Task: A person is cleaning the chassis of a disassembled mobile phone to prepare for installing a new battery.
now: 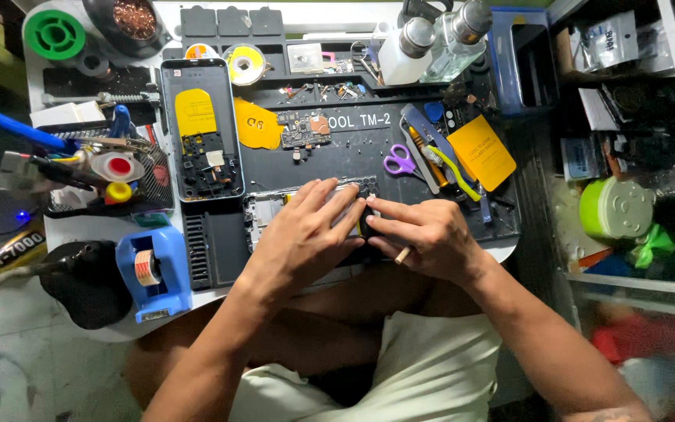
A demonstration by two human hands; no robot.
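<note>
Hands meet over a stripped phone frame (263, 209) lying on the dark work mat (353, 160) at the near edge of the tabletop. The left hand (306, 234) lies flat across the frame, fingers (330, 199) spread and pressing down on it rather than closed around anything. The right hand (423, 234) comes in from the other side with its fingers (380, 227) pinched together on the frame's right end, just touching the left fingertips; a short wooden stick (404, 254) pokes out from under that palm, and how it is held cannot be made out. Most of the frame is hidden beneath both hands, so only its pale left end and a strip of its top edge show.

As a judgement, the work looks well into disassembly and not yet reassembled. A second opened phone (201, 129) lies apart on the mat with a yellow patch inside, a bare circuit board (305, 129) sits beside an orange pry pick (258, 123), and small loose parts are scattered near the mat's top trays. Purple scissors (400, 162), tweezers and a yellow card (482, 152) lie to the right, untouched. A blue tape dispenser (154, 270) stands at the left edge. Nothing is fitted back into either phone yet.
</note>
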